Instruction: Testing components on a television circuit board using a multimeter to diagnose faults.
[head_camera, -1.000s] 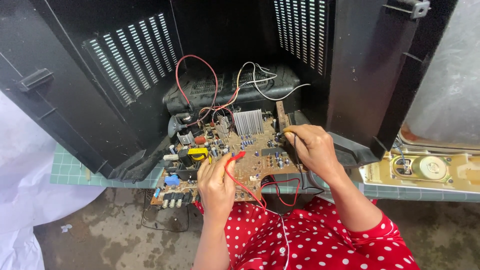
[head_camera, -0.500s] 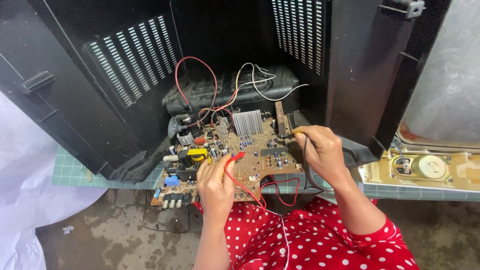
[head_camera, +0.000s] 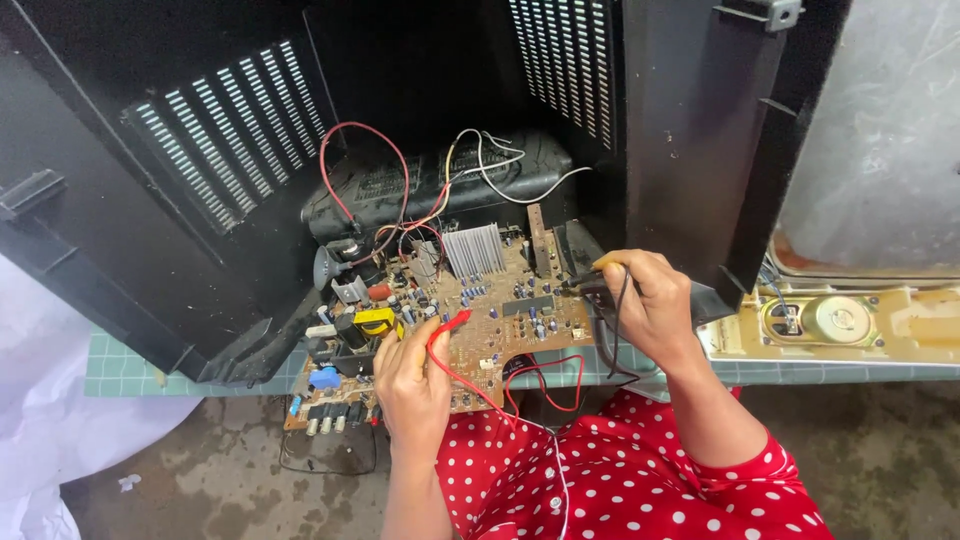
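While pinched in fingers (head_camera: 437, 335), red probe (head_camera: 455, 321) touching circuit board (head_camera: 500, 310)

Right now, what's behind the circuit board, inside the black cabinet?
Behind the circuit board lies a dark tube neck, with red wires and white wires looping to it. Deeper inside the cabinet is too dark to make out.

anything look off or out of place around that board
The brown circuit board sticks out of the open black casing and overhangs the bench edge, loose wires trailing above it. No visible damage.
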